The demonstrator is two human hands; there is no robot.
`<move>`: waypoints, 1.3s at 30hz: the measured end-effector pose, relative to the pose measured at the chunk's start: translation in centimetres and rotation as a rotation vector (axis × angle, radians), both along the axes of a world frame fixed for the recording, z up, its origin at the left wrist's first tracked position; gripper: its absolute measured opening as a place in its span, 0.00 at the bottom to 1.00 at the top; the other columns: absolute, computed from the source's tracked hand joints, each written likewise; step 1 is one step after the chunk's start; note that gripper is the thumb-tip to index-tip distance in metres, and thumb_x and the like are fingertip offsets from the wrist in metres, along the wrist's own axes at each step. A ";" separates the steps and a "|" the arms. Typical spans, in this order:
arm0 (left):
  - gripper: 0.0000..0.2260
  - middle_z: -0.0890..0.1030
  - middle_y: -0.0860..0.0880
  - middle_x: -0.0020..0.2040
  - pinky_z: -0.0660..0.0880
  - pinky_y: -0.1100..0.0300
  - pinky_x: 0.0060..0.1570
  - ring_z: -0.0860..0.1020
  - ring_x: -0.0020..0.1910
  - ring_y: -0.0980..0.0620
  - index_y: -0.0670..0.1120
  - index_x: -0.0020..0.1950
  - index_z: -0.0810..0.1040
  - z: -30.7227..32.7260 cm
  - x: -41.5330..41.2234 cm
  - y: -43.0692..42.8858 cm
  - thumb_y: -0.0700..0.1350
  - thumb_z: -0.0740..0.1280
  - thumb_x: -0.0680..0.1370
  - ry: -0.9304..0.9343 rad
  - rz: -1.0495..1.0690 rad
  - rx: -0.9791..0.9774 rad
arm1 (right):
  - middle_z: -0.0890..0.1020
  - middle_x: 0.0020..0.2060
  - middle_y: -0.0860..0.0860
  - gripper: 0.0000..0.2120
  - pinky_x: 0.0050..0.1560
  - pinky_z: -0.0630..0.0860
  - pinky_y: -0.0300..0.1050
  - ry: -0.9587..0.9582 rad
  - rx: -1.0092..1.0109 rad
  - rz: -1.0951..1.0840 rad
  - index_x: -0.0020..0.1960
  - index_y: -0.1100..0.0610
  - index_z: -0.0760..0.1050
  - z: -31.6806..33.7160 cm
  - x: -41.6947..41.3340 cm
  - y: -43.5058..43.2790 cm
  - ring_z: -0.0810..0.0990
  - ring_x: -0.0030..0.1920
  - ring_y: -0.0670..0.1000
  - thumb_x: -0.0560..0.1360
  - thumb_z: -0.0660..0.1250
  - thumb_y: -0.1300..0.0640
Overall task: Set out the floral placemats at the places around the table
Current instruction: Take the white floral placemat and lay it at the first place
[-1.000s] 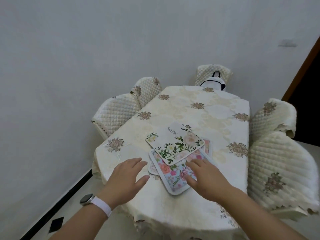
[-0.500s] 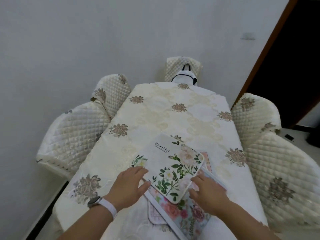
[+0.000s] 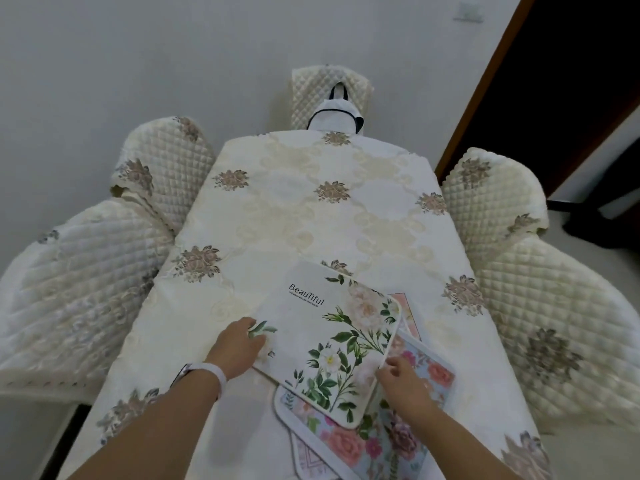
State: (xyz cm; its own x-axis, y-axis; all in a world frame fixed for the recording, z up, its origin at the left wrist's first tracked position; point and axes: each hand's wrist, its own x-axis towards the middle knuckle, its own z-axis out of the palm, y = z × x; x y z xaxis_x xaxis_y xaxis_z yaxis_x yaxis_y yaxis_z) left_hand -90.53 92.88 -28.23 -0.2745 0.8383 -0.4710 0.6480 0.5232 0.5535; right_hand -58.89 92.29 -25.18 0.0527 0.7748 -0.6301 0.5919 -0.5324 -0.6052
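Two hands: both on the top placemat (image 3: 332, 344), one at each side edge.
Left hand (image 3: 239, 348): fingers curled around the mat's left edge, thumb on top, pinching it; a white wristband (image 3: 213, 374) sits on that wrist.
Right hand (image 3: 403, 381): fingertips (image 3: 388, 363) closed on the mat's lower right edge, near its rounded corner.
Top placemat: white, green-leaf flowers, the word "BeauTiful" printed on it; it lies at the near end of the surface (image 3: 311, 209), skewed, long axis running from far left to near right.
Stack beneath: a blue placemat with pink roses (image 3: 374, 441) directly under it, a pink-edged one (image 3: 408, 313) peeking out at the right, another pale one (image 3: 308, 459) at the near edge. None is set out yet.
Key relation: the mat lies directly between the hands, so neither is nearer; the free places lie ahead and to both sides, by the quilted chairs (image 3: 512, 209).
Next move, as I judge it: lift the mat clear of the stack with both hands and carry it to a place.
Risk: the mats beneath may drag along with it.
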 end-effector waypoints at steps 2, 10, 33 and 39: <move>0.19 0.76 0.42 0.65 0.74 0.57 0.46 0.78 0.52 0.44 0.46 0.68 0.71 -0.5 -0.4 1.4 0.50 0.65 0.78 -0.034 0.050 -0.027 | 0.71 0.66 0.55 0.23 0.52 0.74 0.49 0.064 -0.040 -0.091 0.72 0.56 0.63 -0.7 -0.5 0.3 0.75 0.47 0.47 0.80 0.61 0.51; 0.23 0.74 0.42 0.64 0.75 0.51 0.55 0.77 0.55 0.41 0.44 0.70 0.69 -2.7 -1.0 5.8 0.49 0.67 0.77 -0.097 0.160 -0.051 | 0.76 0.56 0.55 0.21 0.52 0.76 0.54 0.149 -0.107 -0.353 0.67 0.54 0.67 -3.0 -1.2 2.7 0.76 0.53 0.55 0.76 0.63 0.51; 0.05 0.84 0.42 0.44 0.75 0.54 0.46 0.81 0.44 0.43 0.45 0.46 0.82 1.7 1.8 2.1 0.37 0.67 0.75 -0.503 0.260 0.096 | 0.85 0.47 0.53 0.14 0.44 0.83 0.54 0.174 0.051 -0.349 0.58 0.54 0.76 0.2 -0.6 1.1 0.85 0.44 0.55 0.75 0.60 0.63; 0.06 0.85 0.40 0.47 0.78 0.44 0.51 0.83 0.47 0.39 0.42 0.50 0.81 2.7 3.7 -1.4 0.36 0.67 0.76 -0.627 0.274 0.121 | 0.84 0.45 0.48 0.16 0.38 0.78 0.43 0.131 0.167 -0.335 0.55 0.50 0.77 3.3 2.4 -2.5 0.83 0.45 0.51 0.74 0.60 0.66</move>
